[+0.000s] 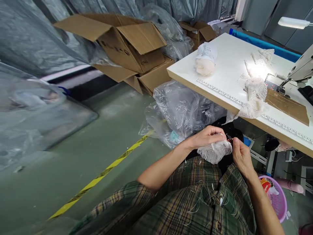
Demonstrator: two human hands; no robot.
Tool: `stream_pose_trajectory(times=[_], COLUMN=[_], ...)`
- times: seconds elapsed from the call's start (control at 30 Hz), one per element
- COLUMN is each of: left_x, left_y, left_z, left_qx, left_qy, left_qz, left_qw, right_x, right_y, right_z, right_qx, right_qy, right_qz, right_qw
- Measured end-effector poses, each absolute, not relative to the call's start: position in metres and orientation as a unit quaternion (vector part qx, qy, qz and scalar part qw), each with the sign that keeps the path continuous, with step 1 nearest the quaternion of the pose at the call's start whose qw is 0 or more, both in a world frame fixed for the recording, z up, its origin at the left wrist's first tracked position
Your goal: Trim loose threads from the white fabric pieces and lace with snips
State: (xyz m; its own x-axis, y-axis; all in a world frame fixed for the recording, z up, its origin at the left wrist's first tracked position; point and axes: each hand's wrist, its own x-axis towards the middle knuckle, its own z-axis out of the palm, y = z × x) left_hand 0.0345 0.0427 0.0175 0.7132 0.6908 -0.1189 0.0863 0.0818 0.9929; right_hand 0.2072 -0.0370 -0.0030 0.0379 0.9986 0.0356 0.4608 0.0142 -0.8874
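My left hand is closed on a piece of white lace, which hangs below its fingers over my lap. Close beside it, my right hand grips what look like small thread snips, their thin dark tips pointing at the lace edge. Most of the snips is hidden by the fingers. Both hands are just in front of the table edge. A longer lace strip lies on the white sewing table and droops over its front edge. A lace bundle sits near the table's left corner.
A lit sewing machine stands on the right. Clear plastic bags bulge beneath the table's left side. Open cardboard boxes stand farther back. A pink basket is at my lower right. Yellow-black tape crosses the green floor.
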Motion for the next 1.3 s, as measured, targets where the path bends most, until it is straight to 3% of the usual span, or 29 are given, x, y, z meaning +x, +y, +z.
stream_pose_trajectory(times=[0.4, 0.6, 0.8, 0.87, 1.07, 1.3], left_x=[0.033, 0.031, 0.050, 0.062, 0.083, 0.066], left_y=[0.043, 0.050, 0.072, 0.082, 0.106, 0.111], left_z=[0.020, 0.005, -0.002, -0.004, -0.007, -0.003], left_qx=[0.654, 0.669, 0.717, 0.728, 0.740, 0.727], left_qy=[0.313, 0.330, 0.466, 0.466, 0.423, 0.317], left_qz=[0.190, 0.200, 0.290, 0.295, 0.306, 0.301], left_qw=[0.662, 0.635, 0.429, 0.407, 0.423, 0.530], right_x=[0.202, 0.226, 0.241, 0.241, 0.242, 0.228], right_y=[-0.029, -0.017, 0.010, 0.017, 0.036, 0.009], right_z=[-0.001, -0.015, -0.030, -0.034, -0.032, -0.021], right_qx=[-0.615, -0.660, -0.674, -0.658, -0.606, -0.611], right_qy=[-0.644, -0.537, -0.479, -0.504, -0.583, -0.557], right_qz=[0.299, 0.213, 0.150, 0.139, 0.217, 0.257], right_qw=[0.344, 0.480, 0.542, 0.542, 0.497, 0.501])
